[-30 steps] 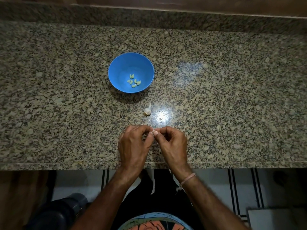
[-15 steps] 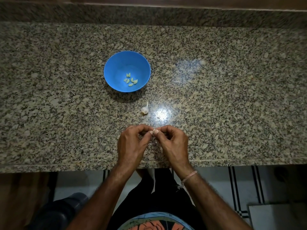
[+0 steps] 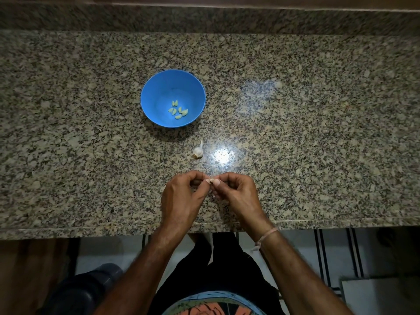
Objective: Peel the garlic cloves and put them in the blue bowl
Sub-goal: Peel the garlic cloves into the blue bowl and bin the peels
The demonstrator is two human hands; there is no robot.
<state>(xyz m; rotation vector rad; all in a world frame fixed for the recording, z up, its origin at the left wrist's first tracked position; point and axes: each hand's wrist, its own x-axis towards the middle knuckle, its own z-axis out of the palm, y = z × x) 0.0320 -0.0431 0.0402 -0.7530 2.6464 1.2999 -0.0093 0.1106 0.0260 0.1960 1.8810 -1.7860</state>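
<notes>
- Granite counter [image 3: 318, 137] lies under your hands, which meet near its front edge.
- Your left hand [image 3: 181, 198] and right hand [image 3: 236, 196] both pinch one small garlic clove [image 3: 211, 180] between curled fingertips.
- Just beyond your hands sits a garlic bulb [image 3: 198, 151].
- Farther beyond, left of them, the blue bowl [image 3: 156, 89] holds peeled cloves [image 3: 178, 111].

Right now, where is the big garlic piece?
In the head view, the garlic piece lies on the counter, near the centre, between the blue bowl and the left hand.

bowl [image 3: 159, 92] blue | cloves [image 3: 178, 110] pale yellow-green | counter [image 3: 318, 133] speckled granite
</notes>
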